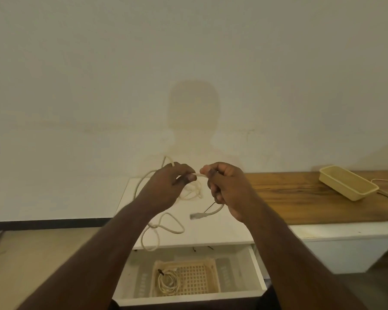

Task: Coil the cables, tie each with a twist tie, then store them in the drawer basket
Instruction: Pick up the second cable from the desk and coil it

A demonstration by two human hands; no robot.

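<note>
Above the open drawer basket (212,268), the left hand (166,186) and right hand (226,189) pinch a cream cable (170,229) whose slack trails over the white tabletop (222,231), where loose loops, seemingly twisted, could snag or tangle mid-coil.

Pale wall (188,63) behind everything, carrying a faint head-and-shoulders shadow (193,113). Wooden countertop (300,198) butted against that wall at lower right. Shallow beige tray (347,185) resting tilted on the countertop's far right end, close to the wall. White cabinet front (345,245) under the countertop. Tan floor (43,253) below the wall at left, a dark baseboard strip (43,223) between them.
</note>
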